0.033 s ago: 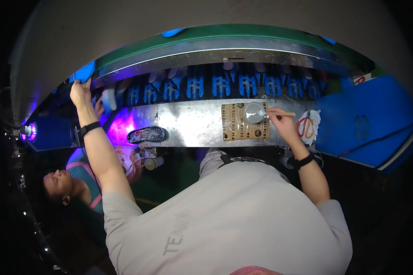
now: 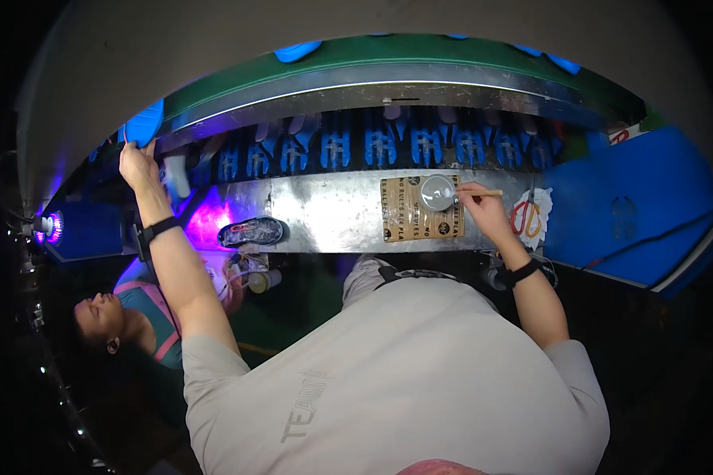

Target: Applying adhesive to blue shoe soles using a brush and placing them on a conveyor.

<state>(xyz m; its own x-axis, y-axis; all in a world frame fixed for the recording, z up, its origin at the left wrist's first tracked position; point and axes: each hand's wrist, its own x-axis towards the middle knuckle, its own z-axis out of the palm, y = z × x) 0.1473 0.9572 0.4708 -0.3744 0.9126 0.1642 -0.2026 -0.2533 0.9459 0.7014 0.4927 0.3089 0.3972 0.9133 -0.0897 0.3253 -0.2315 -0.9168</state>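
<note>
At the far left, my left hand [image 2: 138, 165] pinches the lower edge of a blue shoe sole [image 2: 144, 125] by the green conveyor belt [image 2: 404, 52]. My right hand [image 2: 484, 207] is closed round the wooden handle of a brush [image 2: 483, 193]. The brush's head dips into a round cup [image 2: 438, 199] of greyish liquid. Under the cup lies a piece of brown printed cardboard [image 2: 404, 223], taped on the metal bench [image 2: 325, 226]. Left of it rests a dark shoe sole or insole [image 2: 253, 232], smeared white on top.
Red-and-orange-handled scissors [image 2: 524, 219] lie on white paper at the right. Beyond stands a large blue panel [image 2: 642, 198]. Blue shoe parts [image 2: 382, 147] line up behind the bench. A co-worker [image 2: 139, 317] sits at the left near a purple lamp [image 2: 54, 228].
The brush has shifted slightly left in the cup, and less white shows on the liquid. More blue pieces show on the belt. My left hand stays at the blue sole.
</note>
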